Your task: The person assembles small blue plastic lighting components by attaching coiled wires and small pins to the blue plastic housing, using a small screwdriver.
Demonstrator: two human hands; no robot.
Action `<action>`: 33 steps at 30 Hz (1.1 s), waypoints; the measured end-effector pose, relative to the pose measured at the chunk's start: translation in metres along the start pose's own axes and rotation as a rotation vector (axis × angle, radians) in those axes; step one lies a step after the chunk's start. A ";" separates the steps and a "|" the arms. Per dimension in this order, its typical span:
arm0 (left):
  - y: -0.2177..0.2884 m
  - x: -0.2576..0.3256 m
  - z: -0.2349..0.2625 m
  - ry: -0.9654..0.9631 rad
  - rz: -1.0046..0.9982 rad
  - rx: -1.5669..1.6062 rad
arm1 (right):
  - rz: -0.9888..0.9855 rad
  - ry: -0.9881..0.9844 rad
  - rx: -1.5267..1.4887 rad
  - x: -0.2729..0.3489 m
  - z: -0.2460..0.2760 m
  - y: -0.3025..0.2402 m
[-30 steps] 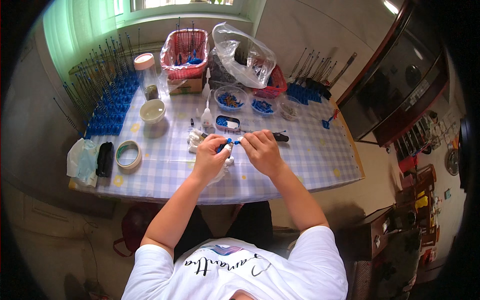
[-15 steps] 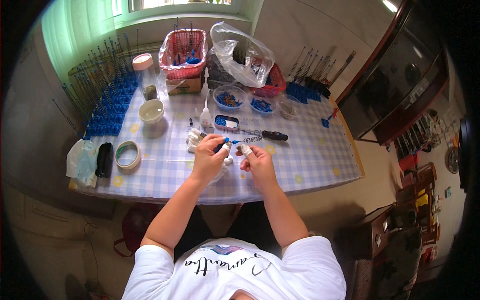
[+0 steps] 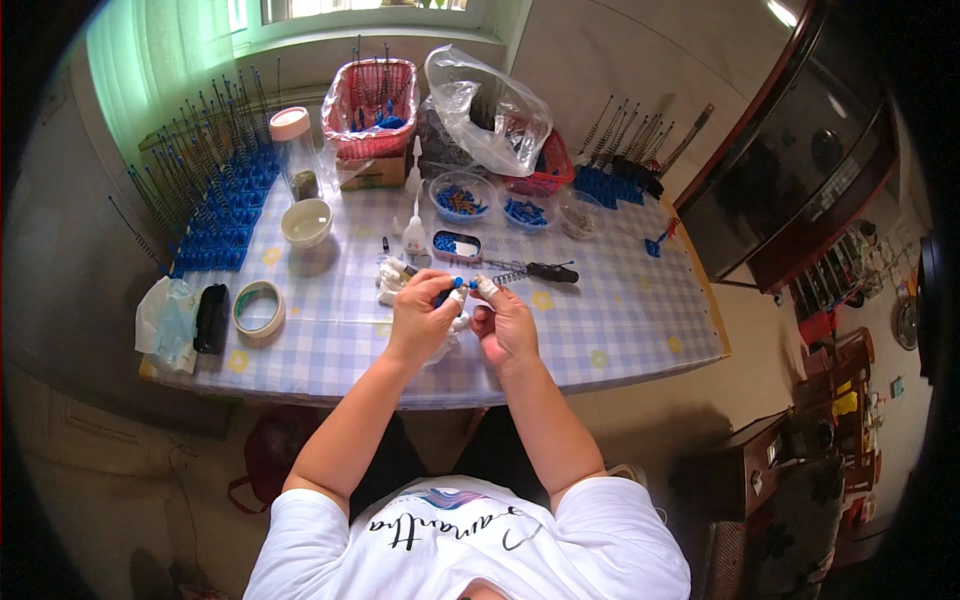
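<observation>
My left hand, its fingers closed, grips a small blue piece whose shape is mostly hidden by the fingers. Close against it, my right hand pinches a tiny blue tip between thumb and forefinger. White wrapping covers some fingertips on both hands. Just beyond the right hand, a black coil spring leads to a thick black handle-like part. Crumpled white tissue lies under and beside the left hand.
Behind the hands stand a small blue-filled tray, a white squeeze bottle and tubs of blue parts. At left are a tape roll, a cream bowl and blue stands with upright springs. A red basket stands at the back.
My right hand has moved left and closed in on the left hand, its fingers now on the blue tip that showed between the hands before. The left hand stays nearly in place.
</observation>
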State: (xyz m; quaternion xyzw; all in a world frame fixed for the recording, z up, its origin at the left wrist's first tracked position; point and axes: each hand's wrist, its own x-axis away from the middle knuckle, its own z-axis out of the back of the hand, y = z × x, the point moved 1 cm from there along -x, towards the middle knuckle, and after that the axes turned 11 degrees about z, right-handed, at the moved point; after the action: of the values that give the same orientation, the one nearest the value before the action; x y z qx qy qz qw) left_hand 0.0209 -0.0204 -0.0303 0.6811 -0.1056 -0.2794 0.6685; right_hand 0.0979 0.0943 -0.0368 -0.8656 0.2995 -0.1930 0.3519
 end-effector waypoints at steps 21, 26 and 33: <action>0.009 0.002 0.001 -0.069 0.090 0.026 | 0.440 -0.196 0.378 -0.003 -0.019 -0.051; 0.016 0.003 0.000 -0.064 0.096 0.041 | 0.463 -0.317 0.524 -0.004 -0.029 -0.060; 0.010 0.002 0.001 -0.063 0.067 0.081 | 0.540 -0.384 0.659 -0.013 -0.027 -0.052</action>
State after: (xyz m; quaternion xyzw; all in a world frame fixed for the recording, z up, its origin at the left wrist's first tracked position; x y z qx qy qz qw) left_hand 0.0241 -0.0233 -0.0213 0.6945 -0.1604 -0.2735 0.6458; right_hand 0.0932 0.1193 0.0177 -0.6189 0.3660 -0.0156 0.6948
